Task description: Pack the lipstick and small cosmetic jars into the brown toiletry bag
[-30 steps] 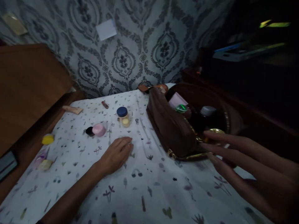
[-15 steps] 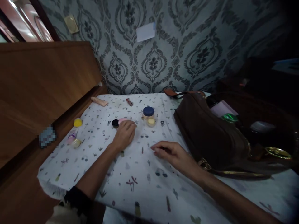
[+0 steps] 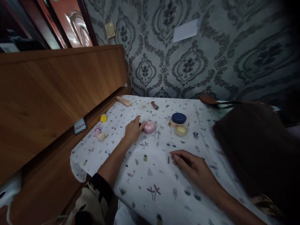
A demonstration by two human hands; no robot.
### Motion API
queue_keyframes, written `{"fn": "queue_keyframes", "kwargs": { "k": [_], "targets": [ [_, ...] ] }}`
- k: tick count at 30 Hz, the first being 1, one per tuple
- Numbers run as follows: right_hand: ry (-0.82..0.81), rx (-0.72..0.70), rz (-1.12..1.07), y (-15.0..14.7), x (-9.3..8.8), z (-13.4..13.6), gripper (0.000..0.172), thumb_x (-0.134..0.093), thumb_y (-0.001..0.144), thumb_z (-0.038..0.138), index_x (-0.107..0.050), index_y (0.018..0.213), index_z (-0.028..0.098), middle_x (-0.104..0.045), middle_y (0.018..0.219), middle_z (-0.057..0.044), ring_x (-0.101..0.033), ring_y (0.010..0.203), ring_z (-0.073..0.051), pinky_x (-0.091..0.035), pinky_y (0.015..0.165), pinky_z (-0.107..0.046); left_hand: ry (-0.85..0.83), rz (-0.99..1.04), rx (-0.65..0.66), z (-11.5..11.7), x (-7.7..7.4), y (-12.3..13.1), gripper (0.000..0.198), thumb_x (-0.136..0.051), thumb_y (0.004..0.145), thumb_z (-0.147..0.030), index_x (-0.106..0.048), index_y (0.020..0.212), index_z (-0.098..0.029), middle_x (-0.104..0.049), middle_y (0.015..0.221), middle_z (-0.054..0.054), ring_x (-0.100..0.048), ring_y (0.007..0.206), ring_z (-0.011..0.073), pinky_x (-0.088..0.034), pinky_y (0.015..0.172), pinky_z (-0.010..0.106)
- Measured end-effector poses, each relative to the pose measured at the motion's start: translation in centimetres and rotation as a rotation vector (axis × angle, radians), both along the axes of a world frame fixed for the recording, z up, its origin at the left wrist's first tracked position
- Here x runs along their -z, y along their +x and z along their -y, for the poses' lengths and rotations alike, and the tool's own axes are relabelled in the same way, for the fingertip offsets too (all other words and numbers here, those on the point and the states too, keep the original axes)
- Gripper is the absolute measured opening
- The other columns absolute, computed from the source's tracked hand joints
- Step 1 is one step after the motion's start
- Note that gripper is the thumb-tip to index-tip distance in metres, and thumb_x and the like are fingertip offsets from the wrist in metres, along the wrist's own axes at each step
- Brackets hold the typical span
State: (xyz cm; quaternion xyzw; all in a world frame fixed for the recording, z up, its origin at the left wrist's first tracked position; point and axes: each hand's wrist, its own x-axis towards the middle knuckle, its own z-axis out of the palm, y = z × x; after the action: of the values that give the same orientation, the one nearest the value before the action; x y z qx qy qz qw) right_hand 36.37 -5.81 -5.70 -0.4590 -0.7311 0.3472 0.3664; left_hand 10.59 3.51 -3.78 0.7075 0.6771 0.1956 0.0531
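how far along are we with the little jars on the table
Done: a blue-lidded jar, a tube and a small yellow piece lie spread on the cloth. In hand: the left hand touches the pink jar; the right hand rests on the cloth, holding nothing. Left: nothing is lifted yet; the brown bag sits at the right, its inside hidden.

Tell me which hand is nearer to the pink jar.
Left. The left hand lies right beside the pink jar, at its left edge; the right hand rests on the tablecloth nearer the camera, apart from it.
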Motion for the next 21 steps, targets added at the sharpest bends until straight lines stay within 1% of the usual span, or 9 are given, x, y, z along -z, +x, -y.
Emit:
{"fn": "queue_keyframes", "kwargs": {
  "k": [3,5,6,8,11,14,16,18,21],
  "targets": [
    [-0.010,-0.029,0.010,0.0,-0.1,-0.2,0.036,-0.054,0.094,0.051,-0.073,0.097,0.021,-0.075,0.081,-0.006,-0.070,0.069,-0.023,-0.058,0.059,-0.034,0.034,-0.051,-0.050,-0.1,-0.2,-0.2,0.054,-0.027,0.103,-0.059,-0.060,0.123,-0.021,-0.072,0.110,0.009,-0.066,0.104,0.0254,-0.048,0.087,0.035],
    [-0.018,-0.005,0.009,-0.1,-0.3,-0.2,0.041,-0.054,0.091,0.057,-0.074,0.094,0.021,-0.075,0.081,-0.007,-0.070,0.068,-0.023,-0.057,0.057,-0.034,0.059,-0.086,-0.100,-0.4,-0.2,-0.9,0.051,-0.028,0.103,-0.057,-0.065,0.110,-0.023,-0.072,0.106,0.007,-0.066,0.103,0.0232,-0.048,0.087,0.033],
    [-0.032,0.010,0.013,-0.2,-0.4,-0.2,0.044,-0.054,0.089,0.060,-0.075,0.092,0.022,-0.076,0.082,-0.008,-0.069,0.069,-0.024,-0.057,0.057,-0.034,0.076,-0.099,-0.137,-0.6,-0.2,-1.4,0.048,-0.029,0.104,-0.055,-0.065,0.108,-0.024,-0.071,0.108,0.006,-0.064,0.106,0.0229,-0.048,0.088,0.033],
    [-0.070,0.033,0.031,-0.3,-0.5,-0.2,0.050,-0.054,0.086,0.066,-0.076,0.090,0.022,-0.076,0.084,-0.009,-0.069,0.071,-0.024,-0.056,0.059,-0.034,0.116,-0.114,-0.230,-1.1,-0.2,-2.7,0.040,-0.035,0.104,-0.049,-0.065,0.112,-0.023,-0.068,0.116,0.009,-0.059,0.115,0.0245,-0.046,0.095,0.035],
    [-0.114,0.040,0.043,-0.4,-0.5,-0.2,0.055,-0.053,0.082,0.071,-0.077,0.091,0.022,-0.076,0.087,-0.010,-0.069,0.074,-0.026,-0.056,0.061,-0.034,0.171,-0.133,-0.405,-1.9,-0.1,-5.4,0.034,-0.044,0.101,-0.039,-0.060,0.123,-0.019,-0.059,0.133,0.016,-0.050,0.129,0.0310,-0.041,0.106,0.045],
    [-0.124,0.034,0.041,-0.4,-0.4,-0.2,0.053,-0.053,0.083,0.070,-0.076,0.091,0.023,-0.075,0.087,-0.010,-0.068,0.075,-0.026,-0.055,0.061,-0.034,0.213,-0.130,-0.579,-2.6,0.1,-8.3,0.042,-0.050,0.097,-0.035,-0.052,0.133,-0.014,-0.044,0.148,0.024,-0.038,0.140,0.0384,-0.033,0.112,0.057],
    [-0.122,0.028,0.040,-0.3,-0.4,-0.2,0.050,-0.054,0.084,0.067,-0.076,0.091,0.023,-0.075,0.087,-0.009,-0.068,0.074,-0.025,-0.055,0.063,-0.035,0.227,-0.112,-0.672,-3.2,0.3,-9.9,0.048,-0.052,0.095,-0.033,-0.047,0.138,-0.012,-0.036,0.154,0.027,-0.030,0.146,0.0413,-0.030,0.113,0.061],
    [-0.117,0.027,0.040,-0.3,-0.3,-0.2,0.047,-0.054,0.084,0.065,-0.076,0.090,0.023,-0.075,0.085,-0.009,-0.067,0.072,-0.024,-0.055,0.063,-0.035,0.232,-0.087,-0.733,-3.8,0.6,-11.2,0.053,-0.054,0.094,-0.031,-0.043,0.141,-0.010,-0.032,0.157,0.029,-0.026,0.148,0.0428,-0.029,0.113,0.062],
    [-0.120,0.018,0.046,-0.3,-0.2,-0.2,0.045,-0.053,0.085,0.061,-0.075,0.091,0.023,-0.074,0.081,-0.008,-0.065,0.070,-0.024,-0.053,0.060,-0.034,0.238,-0.056,-0.751,-4.5,1.2,-12.5,0.053,-0.057,0.091,-0.028,-0.047,0.138,-0.006,-0.037,0.153,0.031,-0.030,0.145,0.0451,-0.031,0.112,0.061]
  ]
}}
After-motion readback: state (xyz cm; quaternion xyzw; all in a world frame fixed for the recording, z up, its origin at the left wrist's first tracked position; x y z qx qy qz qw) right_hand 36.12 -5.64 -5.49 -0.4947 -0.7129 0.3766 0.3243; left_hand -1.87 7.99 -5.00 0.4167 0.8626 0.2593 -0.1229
